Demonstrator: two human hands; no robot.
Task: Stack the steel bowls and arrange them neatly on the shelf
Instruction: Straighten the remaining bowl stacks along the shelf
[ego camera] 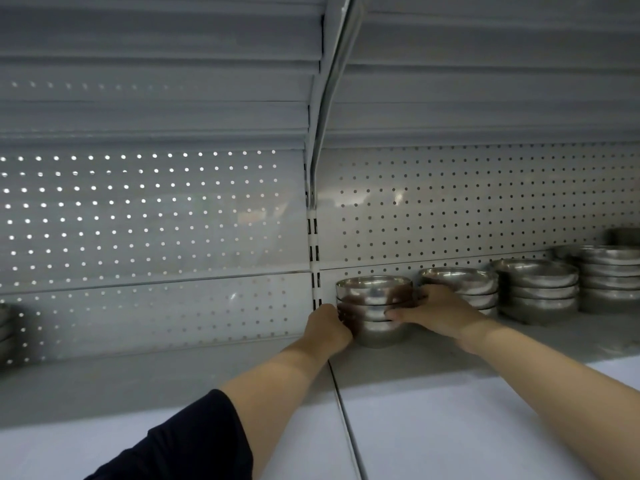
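— A grey metal shelf (pixel 450 362) backed by perforated panel (pixel 467 209), with another shelf overhead. What is on it?

— Stacks of steel bowls in a row along the back. Toward the right sit three finished-looking stacks (pixel 540 289), and at the left end of that row, just right of the slotted upright (pixel 314 251), stands the stack in hand (pixel 374 306).

— How do the hands lie?

— The left hand (pixel 327 325) curls round the stack's left side; the right hand (pixel 440 310) wraps its right side, thumb on the front. Both grip it, and it seems to rest on the shelf.

— Which step, then?

— Placing, most likely: setting this stack in line with its neighbours. Next would be a small push back and rightward to match the row, then letting go without tipping the nested bowls.
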